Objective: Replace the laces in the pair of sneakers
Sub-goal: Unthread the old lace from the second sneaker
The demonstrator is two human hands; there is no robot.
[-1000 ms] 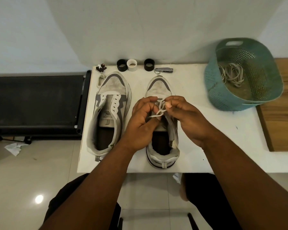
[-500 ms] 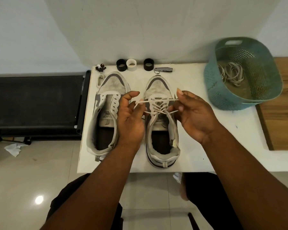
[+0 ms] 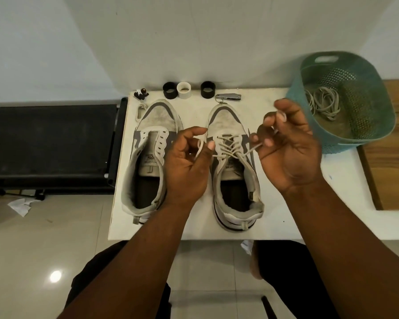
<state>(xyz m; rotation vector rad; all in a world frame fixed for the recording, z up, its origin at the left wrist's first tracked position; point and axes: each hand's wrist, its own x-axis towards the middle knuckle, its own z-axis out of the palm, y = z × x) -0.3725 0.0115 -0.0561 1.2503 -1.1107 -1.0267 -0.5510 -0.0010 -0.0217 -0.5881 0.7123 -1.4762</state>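
Sitting at the frame's centre, the white table is carrying two grey-and-white sneakers side by side. The unlaced sneaker, left of centre, is showing bare eyelets; the laced sneaker, just right of it, is wearing a pale lace criss-crossed through its eyelets. The left hand is pinching one lace end, the right hand the other, both hands spreading apart.
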